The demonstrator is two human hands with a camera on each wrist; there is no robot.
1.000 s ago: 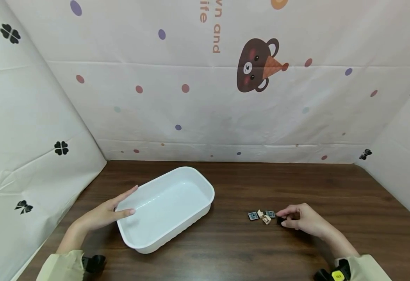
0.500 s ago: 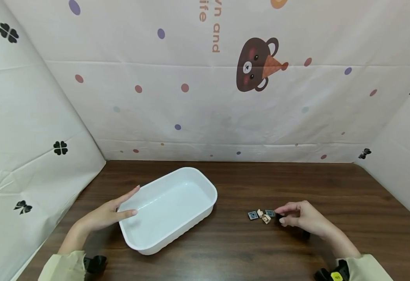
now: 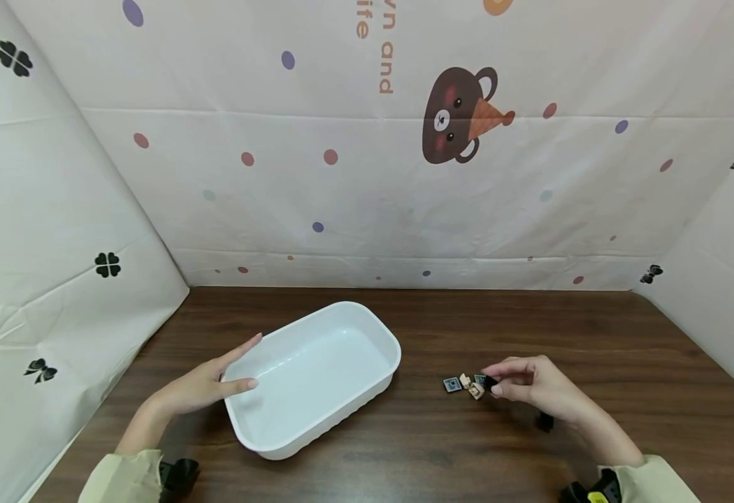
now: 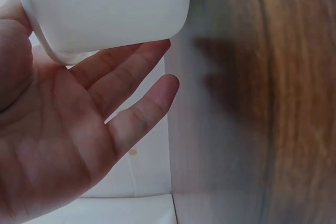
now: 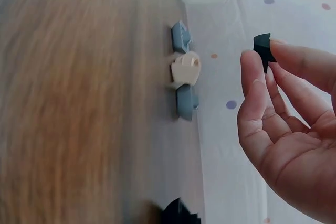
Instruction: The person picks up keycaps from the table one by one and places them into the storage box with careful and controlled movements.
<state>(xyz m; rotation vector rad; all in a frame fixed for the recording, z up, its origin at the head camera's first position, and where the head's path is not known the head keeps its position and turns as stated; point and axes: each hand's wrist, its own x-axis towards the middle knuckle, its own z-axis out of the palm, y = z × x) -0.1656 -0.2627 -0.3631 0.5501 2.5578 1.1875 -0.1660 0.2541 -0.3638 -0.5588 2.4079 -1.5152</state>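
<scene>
My left hand [image 3: 193,388] grips the near-left end of a white plastic basin [image 3: 307,436], thumb over the rim and fingers outside. In the left wrist view, fingers [image 4: 126,74] lie along the basin's outer wall [image 4: 110,14]. My right hand [image 3: 540,384] pinches a small black keycap [image 5: 264,49] between thumb and fingertips, raised off the table in the right wrist view. Just left of that hand lie blue-grey keycaps [image 3: 452,385] and cream keycaps [image 3: 476,391] in a loose group. Another black keycap [image 3: 544,421] lies beneath my right wrist.
Everything stands on a brown wood-grain table [image 3: 405,454]. A white printed cloth [image 3: 367,195] rises behind it and at both sides. Bare tabletop lies between the basin and the keycaps. Each wrist wears a black device.
My right hand has lifted the black keycap and moved slightly left over the group, uncovering another black keycap. The basin has slid a little to the right with my left hand.
</scene>
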